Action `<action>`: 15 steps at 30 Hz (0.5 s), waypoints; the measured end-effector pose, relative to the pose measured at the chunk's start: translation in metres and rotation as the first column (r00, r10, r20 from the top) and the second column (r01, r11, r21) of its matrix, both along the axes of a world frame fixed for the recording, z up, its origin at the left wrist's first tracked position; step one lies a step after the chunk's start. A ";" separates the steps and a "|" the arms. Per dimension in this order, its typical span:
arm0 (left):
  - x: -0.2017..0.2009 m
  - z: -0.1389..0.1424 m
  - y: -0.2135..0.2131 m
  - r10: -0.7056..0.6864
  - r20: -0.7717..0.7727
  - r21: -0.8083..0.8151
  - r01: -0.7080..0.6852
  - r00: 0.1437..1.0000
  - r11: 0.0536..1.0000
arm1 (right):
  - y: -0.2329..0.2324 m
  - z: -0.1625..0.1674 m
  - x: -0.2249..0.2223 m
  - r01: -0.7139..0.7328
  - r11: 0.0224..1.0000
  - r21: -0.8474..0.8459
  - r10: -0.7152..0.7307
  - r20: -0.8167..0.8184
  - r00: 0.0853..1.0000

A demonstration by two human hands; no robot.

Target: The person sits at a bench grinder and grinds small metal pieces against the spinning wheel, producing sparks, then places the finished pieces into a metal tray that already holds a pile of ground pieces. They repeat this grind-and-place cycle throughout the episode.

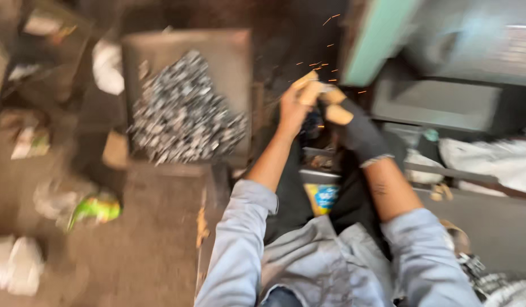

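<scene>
The view is blurred by motion. My left hand is bare and reaches forward, fingers closed around something small that I cannot make out. My right hand wears a dark glove with tan fingertips and meets the left hand at the same spot. Orange sparks fly up just above both hands, beside a green machine. What the hands press against is hidden behind them. My grey sleeves fill the bottom of the view.
A grey metal bin heaped with several small shiny metal pieces stands to the left of my arms. White rags lie at right. Litter and a green wrapper lie on the dirty floor at left.
</scene>
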State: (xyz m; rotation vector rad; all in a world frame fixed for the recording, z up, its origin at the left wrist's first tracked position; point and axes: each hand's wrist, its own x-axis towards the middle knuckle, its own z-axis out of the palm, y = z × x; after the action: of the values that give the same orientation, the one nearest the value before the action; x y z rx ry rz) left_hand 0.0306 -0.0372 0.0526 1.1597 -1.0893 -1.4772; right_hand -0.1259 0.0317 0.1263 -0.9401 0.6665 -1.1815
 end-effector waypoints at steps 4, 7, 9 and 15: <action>0.119 0.008 -0.025 0.326 0.868 -0.470 0.403 0.375 0.785 | 0.018 0.002 0.009 0.221 0.974 -0.039 -0.107 -0.947 0.303; 0.205 -0.001 -0.061 0.384 0.916 -0.246 0.595 -0.115 0.765 | 0.028 0.006 0.022 0.108 0.977 0.187 0.135 -0.919 0.371; 0.232 -0.005 -0.078 0.409 0.909 -0.281 0.597 -0.086 0.752 | 0.031 0.008 0.033 -0.067 0.995 0.072 0.089 -0.952 0.292; 0.151 0.015 -0.032 0.254 0.830 -0.406 0.225 0.497 0.886 | 0.029 0.006 0.058 -0.013 0.997 0.074 0.071 -0.877 0.475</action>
State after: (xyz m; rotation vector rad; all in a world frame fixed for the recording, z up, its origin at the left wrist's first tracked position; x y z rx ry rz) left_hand 0.1812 -0.0689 0.0679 1.5717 -1.9875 -0.4102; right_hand -0.0682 0.0609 0.1318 -1.5199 1.4960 -0.5239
